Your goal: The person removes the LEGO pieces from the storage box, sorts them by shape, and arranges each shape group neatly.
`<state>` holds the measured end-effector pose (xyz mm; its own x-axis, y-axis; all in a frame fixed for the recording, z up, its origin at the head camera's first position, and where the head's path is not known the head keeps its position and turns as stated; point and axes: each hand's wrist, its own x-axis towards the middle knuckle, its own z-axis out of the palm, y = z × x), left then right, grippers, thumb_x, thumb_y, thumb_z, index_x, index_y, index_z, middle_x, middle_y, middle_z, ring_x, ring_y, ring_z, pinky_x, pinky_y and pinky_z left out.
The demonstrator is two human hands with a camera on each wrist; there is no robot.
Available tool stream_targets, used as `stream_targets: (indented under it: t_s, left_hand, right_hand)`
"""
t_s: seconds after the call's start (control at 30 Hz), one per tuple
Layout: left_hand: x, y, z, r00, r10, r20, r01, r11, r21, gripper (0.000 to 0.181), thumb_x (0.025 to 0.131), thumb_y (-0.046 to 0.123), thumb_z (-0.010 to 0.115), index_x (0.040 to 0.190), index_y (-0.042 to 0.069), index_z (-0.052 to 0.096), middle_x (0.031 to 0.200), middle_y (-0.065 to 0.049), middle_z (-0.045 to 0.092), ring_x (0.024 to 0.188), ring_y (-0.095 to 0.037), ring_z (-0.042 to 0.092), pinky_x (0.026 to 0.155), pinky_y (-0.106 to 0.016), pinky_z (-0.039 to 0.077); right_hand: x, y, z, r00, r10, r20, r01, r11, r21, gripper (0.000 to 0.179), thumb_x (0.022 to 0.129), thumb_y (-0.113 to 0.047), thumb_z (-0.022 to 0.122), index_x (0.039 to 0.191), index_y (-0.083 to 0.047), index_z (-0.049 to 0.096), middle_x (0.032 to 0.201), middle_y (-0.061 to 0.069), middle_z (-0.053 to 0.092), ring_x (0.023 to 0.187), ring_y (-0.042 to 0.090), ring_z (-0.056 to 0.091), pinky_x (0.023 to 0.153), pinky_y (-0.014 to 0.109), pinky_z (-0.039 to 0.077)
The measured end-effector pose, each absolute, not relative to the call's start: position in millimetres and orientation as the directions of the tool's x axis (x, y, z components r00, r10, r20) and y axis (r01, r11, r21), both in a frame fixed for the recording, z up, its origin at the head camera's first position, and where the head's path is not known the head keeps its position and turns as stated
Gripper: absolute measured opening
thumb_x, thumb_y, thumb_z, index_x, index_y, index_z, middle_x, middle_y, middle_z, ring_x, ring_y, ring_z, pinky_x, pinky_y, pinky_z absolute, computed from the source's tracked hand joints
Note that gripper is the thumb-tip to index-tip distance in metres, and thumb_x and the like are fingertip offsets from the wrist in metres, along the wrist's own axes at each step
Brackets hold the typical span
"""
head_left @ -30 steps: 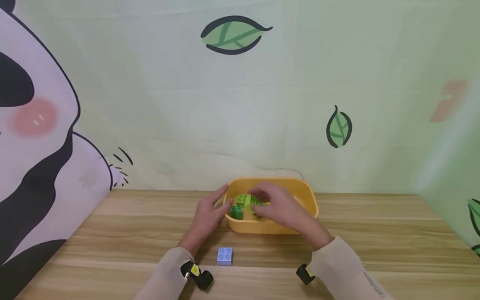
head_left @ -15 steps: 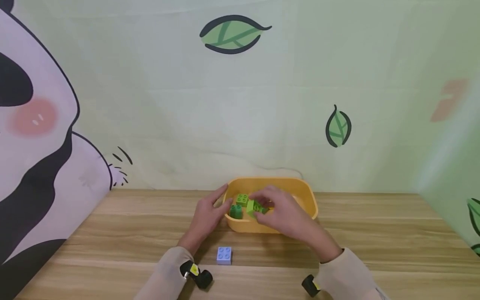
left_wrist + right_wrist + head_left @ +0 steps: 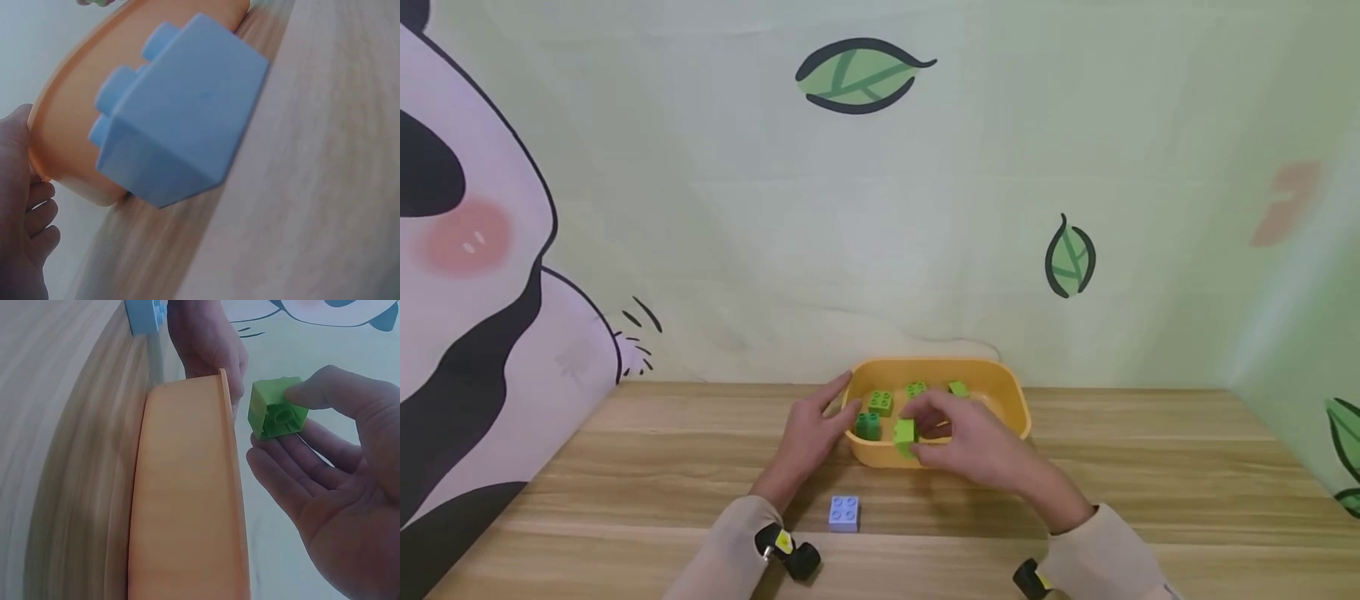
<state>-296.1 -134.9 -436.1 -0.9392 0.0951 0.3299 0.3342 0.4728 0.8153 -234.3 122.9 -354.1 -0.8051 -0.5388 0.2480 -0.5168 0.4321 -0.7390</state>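
Note:
My right hand (image 3: pixel 977 437) pinches a lime-green toy building brick (image 3: pixel 905 433) between thumb and fingers, over the near side of a yellow-orange plastic bin (image 3: pixel 874 454). In the right wrist view the brick (image 3: pixel 267 397) is held above rim level, its hollow underside showing. My left hand (image 3: pixel 808 435) holds the bin's left end, thumb at the rim and fingers along the outside. Inside the bin lie a dark green brick (image 3: pixel 868 427) near the left thumb and several lime bricks (image 3: pixel 880 403) farther back. The right hand hides part of the bin's inside.
A light blue four-stud brick (image 3: pixel 844 514) sits on the wooden table (image 3: pixel 647 467) in front of the bin, between the forearms. Behind the bin hangs a pale green backdrop (image 3: pixel 737 250) printed with a panda and leaves. A thin cord (image 3: pixel 955 339) shows at its foot.
My right hand has lifted the lime brick from among the others and drawn it toward the bin's near rim. More bricks show behind it. The left hand stays at the bin.

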Motion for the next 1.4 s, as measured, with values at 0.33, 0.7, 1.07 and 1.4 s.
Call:
stream_targets:
  t_s: [0.33,0.7,1.07,1.4]
  left_hand:
    - [-295.2,-136.4,-436.5,-0.939,0.098,0.33,0.336,0.465,0.819,0.058,0.105,0.029,0.067,0.156,0.006,0.053,0.159,-0.01,0.051,0.15,-0.033,0.044,0.123,-0.052,0.034]
    - [-294.5,-136.8,-435.8,-0.936,0.096,0.339,0.343,0.465,0.816,0.057,0.105,0.028,0.067,0.155,0.006,0.054,0.159,-0.01,0.051,0.149,-0.033,0.044,0.123,-0.052,0.034]
    - [-294.5,-134.9,-435.2,-0.93,0.1,0.353,0.359,0.455,0.815,0.056,0.104,0.025,0.067,0.154,0.003,0.055,0.157,-0.012,0.053,0.148,-0.034,0.046,0.122,-0.052,0.037]
    - [-293.2,-135.4,-434.7,-0.93,0.106,0.351,0.36,0.452,0.816,0.056,0.105,0.026,0.066,0.154,0.003,0.054,0.158,-0.012,0.052,0.148,-0.034,0.045,0.122,-0.053,0.036]
  right_hand:
    - [-231.1,118.7,-355.9,-0.777,-0.59,0.219,-0.53,0.425,-0.734,0.04,0.09,0.003,0.075,0.128,-0.001,0.067,0.125,0.007,0.067,0.114,0.025,0.065,0.101,0.043,0.058]
    - [-227.5,112.8,-355.6,-0.784,-0.599,0.166,-0.498,0.446,-0.743,0.038,0.09,0.001,0.075,0.126,-0.005,0.065,0.122,0.003,0.067,0.115,0.024,0.066,0.104,0.045,0.056]
    - [-215.0,106.6,-357.6,-0.736,-0.67,0.098,-0.507,0.45,-0.735,0.038,0.09,0.0,0.08,0.124,-0.01,0.064,0.119,-0.003,0.069,0.111,0.017,0.066,0.101,0.036,0.057]
    - [-204.9,106.5,-367.3,-0.75,-0.656,0.09,-0.484,0.451,-0.75,0.035,0.091,-0.011,0.085,0.121,-0.01,0.068,0.116,-0.005,0.07,0.11,0.019,0.067,0.098,0.041,0.059]
